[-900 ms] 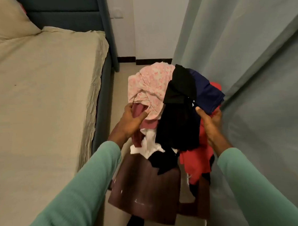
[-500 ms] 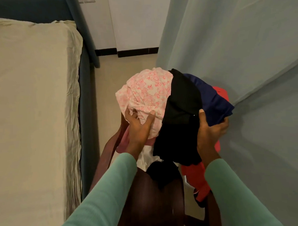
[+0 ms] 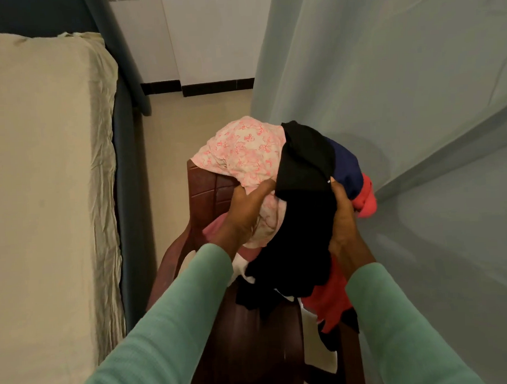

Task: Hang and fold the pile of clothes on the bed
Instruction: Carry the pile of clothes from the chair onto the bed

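Head view: your left hand (image 3: 244,212) clutches the pink floral side of the pile of clothes (image 3: 303,166), your right hand (image 3: 342,217) its black side, fingers (image 3: 239,194) partly buried in cloth. The pile is over a brown chair (image 3: 211,190) beside the bed (image 3: 42,172); you cannot tell whether it rests there.

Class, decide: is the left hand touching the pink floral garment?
Touching. The head view shows the left hand gripping the pink floral garment, thumb pressed into the cloth.

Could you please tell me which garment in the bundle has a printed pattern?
The pale pink floral garment, gripped by the left hand; the black garment, navy garment and red garment are plain.
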{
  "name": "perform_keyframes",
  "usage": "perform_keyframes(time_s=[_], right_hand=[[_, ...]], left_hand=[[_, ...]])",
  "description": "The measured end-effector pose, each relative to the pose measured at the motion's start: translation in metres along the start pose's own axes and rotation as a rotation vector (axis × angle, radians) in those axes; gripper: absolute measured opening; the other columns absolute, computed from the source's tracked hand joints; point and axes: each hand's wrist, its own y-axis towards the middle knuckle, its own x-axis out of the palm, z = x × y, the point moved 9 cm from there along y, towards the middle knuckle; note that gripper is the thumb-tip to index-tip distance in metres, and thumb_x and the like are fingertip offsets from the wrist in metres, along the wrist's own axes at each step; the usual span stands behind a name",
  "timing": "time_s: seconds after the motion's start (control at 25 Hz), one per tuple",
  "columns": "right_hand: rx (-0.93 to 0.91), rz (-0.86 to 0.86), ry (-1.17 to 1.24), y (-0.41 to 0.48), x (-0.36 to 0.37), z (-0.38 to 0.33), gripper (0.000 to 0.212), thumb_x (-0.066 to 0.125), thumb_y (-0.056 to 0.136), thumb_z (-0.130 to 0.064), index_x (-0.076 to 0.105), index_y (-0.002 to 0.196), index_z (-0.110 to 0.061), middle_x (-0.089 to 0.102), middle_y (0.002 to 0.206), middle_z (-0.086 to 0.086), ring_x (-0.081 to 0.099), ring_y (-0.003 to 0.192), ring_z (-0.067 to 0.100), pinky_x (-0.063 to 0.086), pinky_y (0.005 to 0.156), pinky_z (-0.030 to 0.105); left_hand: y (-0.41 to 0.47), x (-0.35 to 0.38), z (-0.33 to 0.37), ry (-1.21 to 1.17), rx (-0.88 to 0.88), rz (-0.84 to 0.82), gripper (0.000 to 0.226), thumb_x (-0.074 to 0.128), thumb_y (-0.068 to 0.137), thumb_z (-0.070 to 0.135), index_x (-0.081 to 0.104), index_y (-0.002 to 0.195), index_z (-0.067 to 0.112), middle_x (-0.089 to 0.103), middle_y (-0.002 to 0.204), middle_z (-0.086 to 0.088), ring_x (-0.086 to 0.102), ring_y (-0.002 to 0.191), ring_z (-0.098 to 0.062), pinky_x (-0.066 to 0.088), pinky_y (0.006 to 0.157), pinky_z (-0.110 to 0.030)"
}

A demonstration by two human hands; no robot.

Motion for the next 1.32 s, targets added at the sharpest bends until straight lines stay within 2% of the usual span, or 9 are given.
perform_keyframes(time_s=[0.2,0.36,0.6,0.72,0.84,0.96,1.08,1.24,1.32], right_hand=[[0.045,-0.161,0.034,-0.044,0.05,-0.044,0.04,0.075,0.088,-0.038,0.077,0.119,-0.012,0.075,0.12,0.016,0.071,0.112,0.031,0.058,0.097,0.041],[-0.023,-0.248,0.058,-0.091,0.071,-0.088,0.078,0.092,0.065,-0.048,0.072,0.129,-0.009,0.071,0.128,0.019,0.068,0.119,0.034,0.054,0.106,0.048],[-0.127,-0.566,0.016,-0.197,0.111,-0.141,0.07,0.087,0.078,-0.047,0.067,0.136,-0.013,0.07,0.133,0.014,0.066,0.124,0.032,0.052,0.109,0.051],[-0.196,-0.756,-0.093,-0.276,0.141,-0.149,0.074,0.087,0.075,-0.034,0.06,0.139,-0.008,0.073,0.126,0.011,0.072,0.115,0.028,0.061,0.095,0.041],[-0.25,-0.967,-0.19,-0.361,0.173,-0.131,0.039,0.079,0.085,-0.013,0.061,0.119,-0.017,0.077,0.109,-0.001,0.075,0.102,0.019,0.062,0.085,0.033],[-0.305,-1.104,-0.235,-0.435,0.204,-0.098,0.037,0.077,0.087,-0.004,0.057,0.108,-0.026,0.073,0.108,-0.006,0.074,0.101,0.014,0.061,0.094,0.038],[-0.354,-1.234,-0.246,-0.504,0.235,-0.061,0.049,0.086,0.074,-0.012,0.058,0.113,-0.022,0.074,0.114,0.002,0.073,0.108,0.023,0.059,0.099,0.048],[-0.404,-1.326,-0.349,-0.574,0.278,0.001,0.077,0.087,0.055,-0.033,0.056,0.123,-0.014,0.071,0.124,0.01,0.071,0.114,0.026,0.058,0.099,0.049],[-0.421,-1.348,-0.392,-0.598,0.3,0.035,0.08,0.084,0.051,-0.037,0.055,0.123,-0.014,0.07,0.124,0.009,0.071,0.11,0.02,0.059,0.097,0.044]], left_hand=[[-0.019,0.012,0.055,-0.162,0.118,-0.135,0.063,0.08,0.081,0.034,0.062,0.137,0.011,0.072,0.128,-0.013,0.07,0.119,-0.03,0.055,0.104,-0.049],[-0.065,0.015,0.101,-0.198,0.247,-0.216,0.071,0.083,0.081,0.034,0.057,0.145,0.016,0.066,0.137,-0.017,0.065,0.126,-0.037,0.048,0.11,-0.059],[-0.22,-0.008,0.157,-0.053,0.539,-0.138,0.05,0.077,0.084,0.033,0.063,0.13,0.019,0.077,0.113,-0.003,0.074,0.108,-0.022,0.06,0.092,-0.038],[-0.328,-0.048,0.171,0.058,0.691,-0.023,0.031,0.074,0.079,0.025,0.07,0.109,0.019,0.078,0.095,0.001,0.075,0.093,-0.016,0.057,0.083,-0.031],[-0.425,-0.109,0.167,0.165,0.824,0.228,0.044,0.078,0.075,0.015,0.067,0.117,0.02,0.076,0.105,0.002,0.073,0.104,-0.017,0.056,0.09,-0.031],[-0.509,-0.169,0.155,0.19,0.899,0.469,0.059,0.08,0.075,0.007,0.06,0.129,0.023,0.075,0.116,0.009,0.07,0.115,-0.014,0.056,0.099,-0.031],[-0.578,-0.232,0.133,0.18,0.923,0.7,0.053,0.084,0.077,0.006,0.061,0.118,0.031,0.075,0.111,0.016,0.071,0.111,-0.01,0.055,0.1,-0.035],[-0.646,-0.32,0.101,0.239,0.863,1.017,0.082,0.088,0.063,0.046,0.05,0.134,0.031,0.064,0.13,0.009,0.061,0.125,-0.018,0.048,0.109,-0.041],[-0.663,-0.36,0.089,0.22,0.87,1.108,0.061,0.088,0.078,0.026,0.048,0.124,0.03,0.055,0.117,0.02,0.058,0.119,-0.008,0.044,0.106,-0.031]])
